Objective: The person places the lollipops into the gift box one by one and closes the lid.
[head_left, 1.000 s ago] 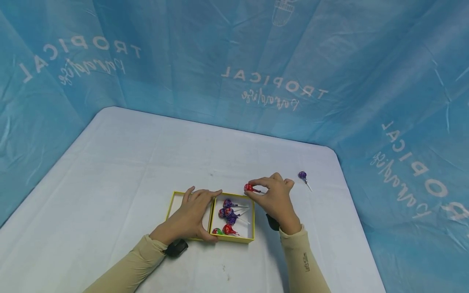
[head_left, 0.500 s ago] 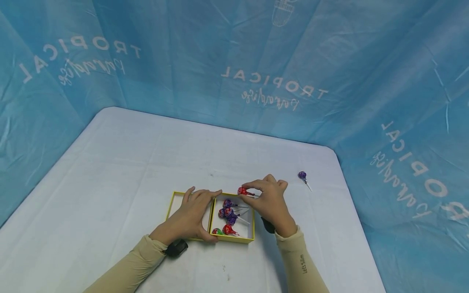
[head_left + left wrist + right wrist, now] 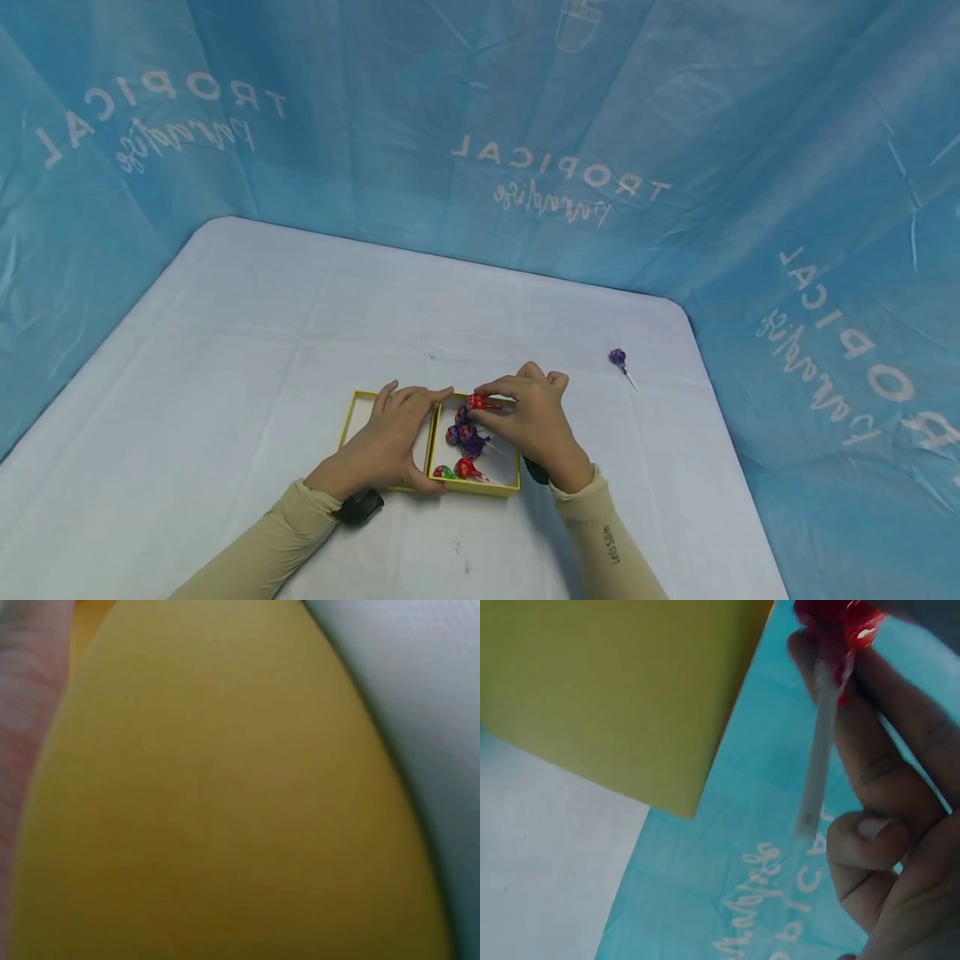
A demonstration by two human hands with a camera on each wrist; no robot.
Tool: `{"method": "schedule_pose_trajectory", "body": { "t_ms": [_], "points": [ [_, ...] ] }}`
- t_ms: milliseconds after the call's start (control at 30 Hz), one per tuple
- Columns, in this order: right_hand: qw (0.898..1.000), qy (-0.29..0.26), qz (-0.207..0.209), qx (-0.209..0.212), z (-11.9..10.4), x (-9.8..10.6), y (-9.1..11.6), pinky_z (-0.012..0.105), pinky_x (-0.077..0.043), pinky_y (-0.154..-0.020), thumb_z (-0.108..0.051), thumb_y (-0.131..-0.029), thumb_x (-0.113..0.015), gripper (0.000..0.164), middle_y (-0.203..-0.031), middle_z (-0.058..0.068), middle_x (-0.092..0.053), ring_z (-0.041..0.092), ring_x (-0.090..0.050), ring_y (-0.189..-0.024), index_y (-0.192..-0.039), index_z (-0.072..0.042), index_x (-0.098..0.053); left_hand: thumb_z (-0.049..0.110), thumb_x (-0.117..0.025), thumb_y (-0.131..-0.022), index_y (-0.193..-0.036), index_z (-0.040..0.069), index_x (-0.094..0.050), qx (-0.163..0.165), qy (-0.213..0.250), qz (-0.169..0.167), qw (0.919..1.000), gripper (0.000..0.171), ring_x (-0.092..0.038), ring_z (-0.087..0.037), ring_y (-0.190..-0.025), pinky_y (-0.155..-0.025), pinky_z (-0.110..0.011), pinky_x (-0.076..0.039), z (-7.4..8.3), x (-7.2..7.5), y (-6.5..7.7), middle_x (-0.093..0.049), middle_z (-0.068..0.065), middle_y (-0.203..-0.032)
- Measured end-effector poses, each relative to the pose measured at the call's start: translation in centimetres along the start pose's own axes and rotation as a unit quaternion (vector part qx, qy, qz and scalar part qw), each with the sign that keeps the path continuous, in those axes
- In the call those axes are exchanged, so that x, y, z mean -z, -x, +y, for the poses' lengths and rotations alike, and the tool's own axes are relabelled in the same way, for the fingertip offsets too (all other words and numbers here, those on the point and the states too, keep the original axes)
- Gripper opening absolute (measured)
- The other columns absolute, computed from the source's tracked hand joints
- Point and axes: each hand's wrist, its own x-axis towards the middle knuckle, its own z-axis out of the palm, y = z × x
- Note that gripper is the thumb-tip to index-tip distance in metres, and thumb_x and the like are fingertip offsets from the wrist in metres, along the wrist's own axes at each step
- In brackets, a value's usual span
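My right hand [image 3: 536, 421] pinches a red-wrapped lollipop [image 3: 476, 402] between thumb and fingertips, over the far side of a yellow-edged box [image 3: 480, 490]. In the right wrist view its white stick [image 3: 817, 757] points back toward the palm, beside the box's yellow wall. My left hand [image 3: 390, 442] spans the box near its middle divide and grips it, thumb at the near edge, index finger at the far edge. Inside the right section lie several purple lollipops [image 3: 472, 448], a red lollipop [image 3: 467, 468] and a green one [image 3: 442, 472]. Yellow cardboard [image 3: 225, 787] fills most of the left wrist view.
One purple lollipop [image 3: 618, 358] lies on the white tablecloth [image 3: 300, 292], off to the right beyond my right hand. The box's left section [image 3: 363, 417] is partly covered by my left hand. Blue printed curtains [image 3: 420, 108] enclose the table's back and sides.
My right hand has carried the red lollipop leftward, from outside the box's far right corner to above the purple lollipops in it. The left hand and box stay put.
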Motion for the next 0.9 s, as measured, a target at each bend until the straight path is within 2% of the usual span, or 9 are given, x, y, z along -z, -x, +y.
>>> {"method": "schedule_pose_trajectory", "body": {
  "t_ms": [433,733,900],
  "points": [
    [1.0,-0.006,-0.016,0.017,-0.66,-0.17,0.14,0.047,-0.016,-0.076,-0.034,-0.074,-0.091,0.024,-0.08,-0.015,-0.071,0.005,-0.037,-0.075,-0.094,-0.026,-0.082,0.065,-0.09,-0.056,-0.157,0.016,-0.033,-0.006,-0.001,0.007,1.0,0.126,-0.039,-0.029,-0.138,-0.117,-0.067,-0.013,-0.09,-0.13,-0.05,-0.051,-0.004,-0.143],
    [0.998,-0.028,-0.033,0.034,-0.68,-0.5,0.16,0.046,-0.016,-0.076,-0.037,-0.071,-0.092,0.024,-0.079,-0.013,-0.073,0.01,-0.042,-0.074,-0.091,-0.027,-0.083,0.063,-0.091,-0.055,-0.158,0.02,-0.031,-0.007,0.007,0.008,0.9999,0.127,-0.039,-0.028,-0.138,-0.118,-0.065,-0.011,-0.12,-0.18,-0.05,-0.051,-0.003,-0.143],
    [0.998,-0.033,-0.044,0.044,-0.85,-0.6,0.19,0.045,-0.017,-0.078,-0.037,-0.07,-0.093,0.023,-0.078,-0.018,-0.072,0.006,-0.04,-0.074,-0.089,-0.029,-0.083,0.063,-0.091,-0.055,-0.157,0.018,-0.032,-0.008,0.005,0.01,0.9999,0.127,-0.039,-0.028,-0.138,-0.118,-0.065,-0.012,-0.09,-0.22,-0.05,-0.051,-0.002,-0.143]
  ]
}}
